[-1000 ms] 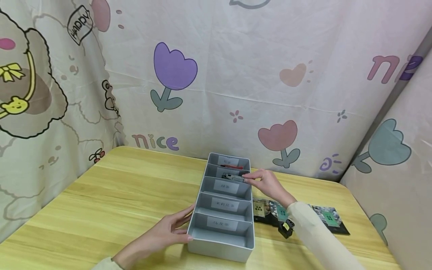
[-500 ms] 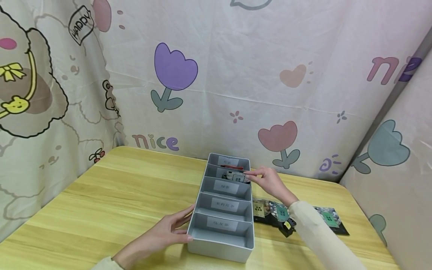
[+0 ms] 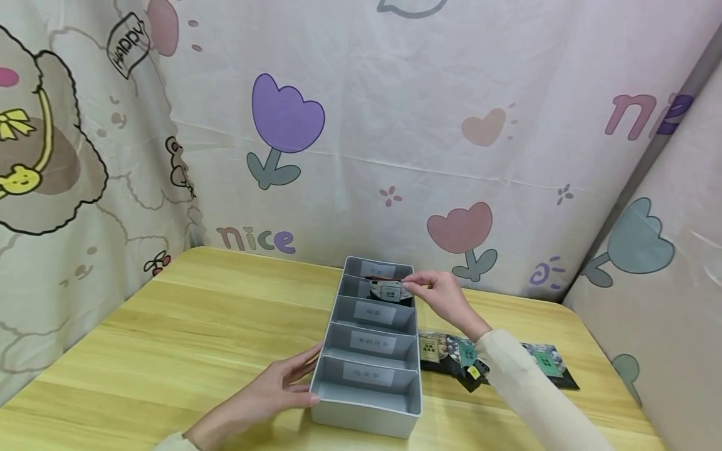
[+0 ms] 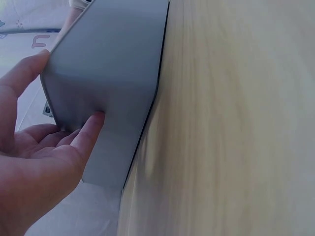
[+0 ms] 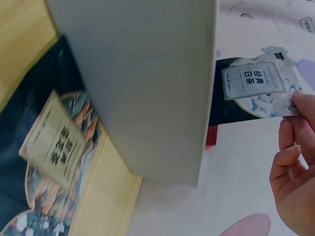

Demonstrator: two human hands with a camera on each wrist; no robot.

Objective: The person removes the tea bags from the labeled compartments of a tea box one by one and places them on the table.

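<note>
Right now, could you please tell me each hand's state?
Left hand: holding the gray, rectangular plastic box at its near-left corner.
Right hand: pinching a flat, black-and-white packet.

wood-grain table [image 3: 237, 300] | grey divided box [image 3: 366, 418] | dark sachets [image 3: 431, 352] beside box

Right grip [image 3: 445, 297] in thumb-and-finger pinch

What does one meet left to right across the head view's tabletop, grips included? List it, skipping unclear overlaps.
Left grip → grey divided box → yellow-labelled packet → first green-labelled packet → second green-labelled packet.
</note>
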